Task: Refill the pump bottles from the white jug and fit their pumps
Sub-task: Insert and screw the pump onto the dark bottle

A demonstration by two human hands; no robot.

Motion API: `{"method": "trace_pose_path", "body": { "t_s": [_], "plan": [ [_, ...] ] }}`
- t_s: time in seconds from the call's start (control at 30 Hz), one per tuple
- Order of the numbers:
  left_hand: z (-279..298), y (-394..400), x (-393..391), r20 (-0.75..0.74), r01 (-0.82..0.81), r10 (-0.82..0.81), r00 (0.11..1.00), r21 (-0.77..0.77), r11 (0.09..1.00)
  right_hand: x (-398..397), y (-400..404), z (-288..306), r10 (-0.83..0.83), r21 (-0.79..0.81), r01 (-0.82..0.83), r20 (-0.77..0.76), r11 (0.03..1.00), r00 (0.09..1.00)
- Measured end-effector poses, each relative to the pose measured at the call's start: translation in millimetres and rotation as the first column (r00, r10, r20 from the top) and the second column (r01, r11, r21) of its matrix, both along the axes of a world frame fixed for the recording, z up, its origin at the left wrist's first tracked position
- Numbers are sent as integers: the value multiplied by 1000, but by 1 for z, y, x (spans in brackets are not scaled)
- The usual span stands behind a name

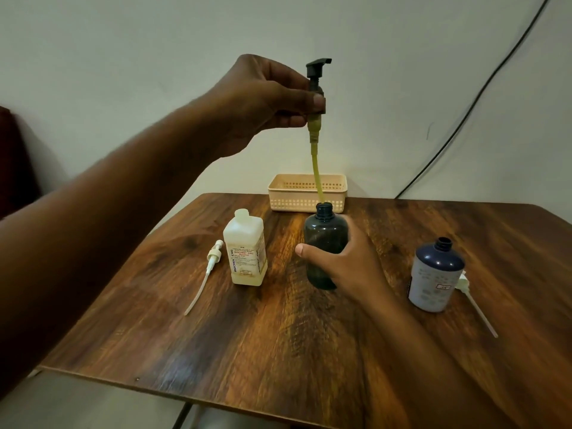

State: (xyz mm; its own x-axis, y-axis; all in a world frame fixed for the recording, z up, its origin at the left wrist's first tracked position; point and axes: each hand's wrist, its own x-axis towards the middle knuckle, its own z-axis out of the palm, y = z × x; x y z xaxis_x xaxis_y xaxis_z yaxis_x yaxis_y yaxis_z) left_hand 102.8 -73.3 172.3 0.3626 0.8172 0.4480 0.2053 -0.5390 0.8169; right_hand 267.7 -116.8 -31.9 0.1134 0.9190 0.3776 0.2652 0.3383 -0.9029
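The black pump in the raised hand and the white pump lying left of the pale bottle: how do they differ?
The black pump is held upright in the air by the left hand; the white pump lies flat on the table, untouched. The black pump's tube is yellowish with its tip at the dark bottle; the white pump's tube is pale. Neither is fitted.

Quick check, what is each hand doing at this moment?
Left hand: grip closed on the black pump, its tube tip at the dark bottle mouth.
Right hand: grip closed round the dark bottle, standing on the table.
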Motion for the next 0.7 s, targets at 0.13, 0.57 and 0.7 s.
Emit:
{"method": "trace_pose_path", "body": {
  "t_s": [0.13,0.57,0.7],
  "plan": [
    [-5,4,3,-2,4,-4,1000,-5,1000,1,-1,1,-4,10,4,-2,1000,1000],
    [-62,4,19,-108,44,-47,993,-25,999,4,4,8,-18,56,19,-13,998,1000],
    [-80,5,19,-101,66,-69,992,-36,997,6,4,9,-17,72,18,-15,997,1000]
  ]
}}
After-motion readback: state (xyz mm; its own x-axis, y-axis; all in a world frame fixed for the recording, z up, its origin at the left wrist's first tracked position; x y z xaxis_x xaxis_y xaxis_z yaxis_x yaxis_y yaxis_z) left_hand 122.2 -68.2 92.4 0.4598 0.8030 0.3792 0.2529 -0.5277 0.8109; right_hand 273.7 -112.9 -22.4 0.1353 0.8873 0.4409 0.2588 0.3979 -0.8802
